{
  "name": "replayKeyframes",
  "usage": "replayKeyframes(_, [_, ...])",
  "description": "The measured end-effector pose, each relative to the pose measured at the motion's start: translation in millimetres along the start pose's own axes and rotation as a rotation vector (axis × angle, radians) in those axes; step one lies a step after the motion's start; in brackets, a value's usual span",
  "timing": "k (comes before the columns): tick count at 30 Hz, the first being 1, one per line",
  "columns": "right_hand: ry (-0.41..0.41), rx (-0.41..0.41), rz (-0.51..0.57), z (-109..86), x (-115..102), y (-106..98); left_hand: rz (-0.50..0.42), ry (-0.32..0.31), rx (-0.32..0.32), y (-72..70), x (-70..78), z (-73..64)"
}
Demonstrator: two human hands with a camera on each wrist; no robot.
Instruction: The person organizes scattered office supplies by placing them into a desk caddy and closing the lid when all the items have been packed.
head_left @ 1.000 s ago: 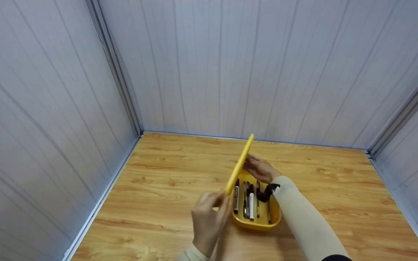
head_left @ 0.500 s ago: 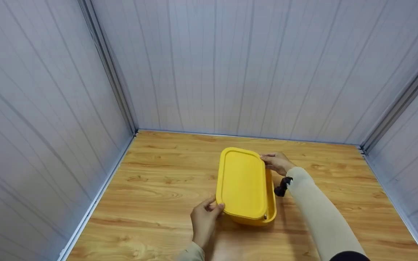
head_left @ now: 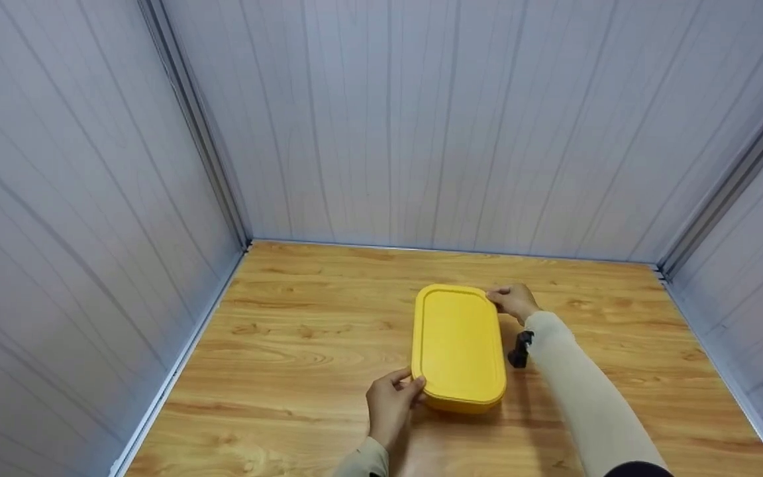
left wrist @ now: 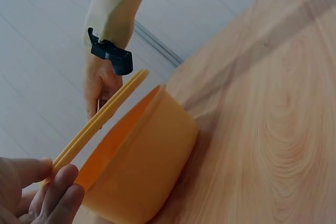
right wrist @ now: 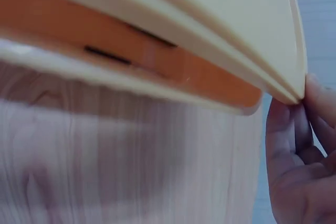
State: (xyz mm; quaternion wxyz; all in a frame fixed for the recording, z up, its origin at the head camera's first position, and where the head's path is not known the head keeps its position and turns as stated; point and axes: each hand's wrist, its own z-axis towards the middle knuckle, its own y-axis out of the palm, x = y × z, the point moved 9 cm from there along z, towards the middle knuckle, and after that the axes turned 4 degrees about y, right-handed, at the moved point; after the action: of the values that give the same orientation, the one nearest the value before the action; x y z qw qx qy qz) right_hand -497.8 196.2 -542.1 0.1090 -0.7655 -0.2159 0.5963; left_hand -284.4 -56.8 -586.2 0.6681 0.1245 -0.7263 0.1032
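Note:
A yellow rectangular lid (head_left: pixel 461 344) with rounded corners hovers just over a yellow box (left wrist: pixel 152 161); both wrist views show a gap between the two. My left hand (head_left: pixel 389 404) pinches the lid's near left corner between thumb and fingers. At the far right corner my right hand (head_left: pixel 515 301) pinches the lid's edge the same way. Through the gap in the right wrist view, dark slim items (right wrist: pixel 107 55) show inside the box. From the head view the lid covers the box's contents.
The box stands on a wood-grain table (head_left: pixel 302 344). Pale panel walls (head_left: pixel 381 132) rise behind and at both sides. A small black device (head_left: pixel 520 350) is strapped at the right wrist.
The lid has swung down from a steep tilt to nearly level over the box, hiding the pens and markers in it. Both hands keep hold of the lid.

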Motion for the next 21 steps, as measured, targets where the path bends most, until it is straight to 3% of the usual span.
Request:
replayKeyframes(12, [-0.055,0.179,-0.168,-3.3,7,-1,0.223,0.084,-0.064,7.5,9.0,7.5])
replayKeyframes(18, [-0.087,0.18,-0.224,-4.9,5,3,0.325,0.122,-0.063,5.1,11.5,9.6])
replayKeyframes(21, [-0.093,0.177,-0.215,-3.3,6,3,0.326,0.115,-0.058,4.4,8.0,10.4])
